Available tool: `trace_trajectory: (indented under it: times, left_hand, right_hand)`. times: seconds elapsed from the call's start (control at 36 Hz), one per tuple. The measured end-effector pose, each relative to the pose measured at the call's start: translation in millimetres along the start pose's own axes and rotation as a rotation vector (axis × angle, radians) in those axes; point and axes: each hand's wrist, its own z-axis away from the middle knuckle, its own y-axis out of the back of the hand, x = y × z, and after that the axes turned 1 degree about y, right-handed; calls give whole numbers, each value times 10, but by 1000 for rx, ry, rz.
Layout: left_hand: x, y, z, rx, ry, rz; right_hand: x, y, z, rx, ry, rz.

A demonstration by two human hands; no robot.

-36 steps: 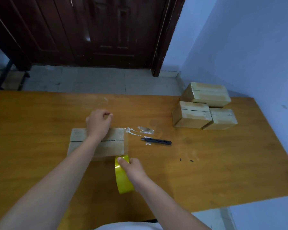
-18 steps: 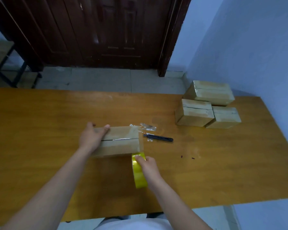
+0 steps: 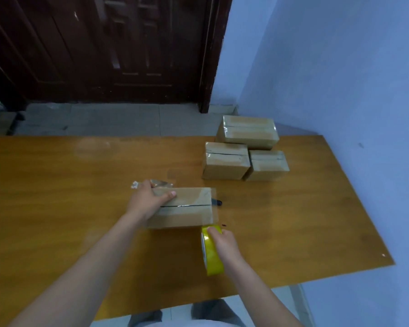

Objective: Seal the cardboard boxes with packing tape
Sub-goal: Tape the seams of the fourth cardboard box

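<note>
The cardboard box sits mid-counter. The left hand grips its left end, fingers over the top, while the right hand clasps the yellow tape roll just beside its near right corner. The box looks light and likely to slide — best braced from above; the film is probably clingy.

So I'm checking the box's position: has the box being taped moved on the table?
Yes. The box slid right, toward the black cutter; its right end now covers most of it.
</note>
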Motion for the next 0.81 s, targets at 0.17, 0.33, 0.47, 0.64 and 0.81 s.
trace_trajectory:
  times: [0.17, 0.33, 0.47, 0.64, 0.81]
  left_hand:
    - [334, -265, -14, -69, -12, -95]
    - [456, -393, 10, -50, -38, -149]
    - [388, -406, 131, -54, -5, -228]
    - [499, -546, 394, 136, -139, -686]
    - [823, -942, 568, 118, -626, -442]
  right_hand:
    - [48, 546, -158, 8, 27, 54]
    - [91, 814, -183, -105, 17, 40]
    - [201, 884, -120, -187, 24, 80]
    - [192, 913, -72, -216, 75, 147]
    - [113, 978, 35, -235, 59, 196]
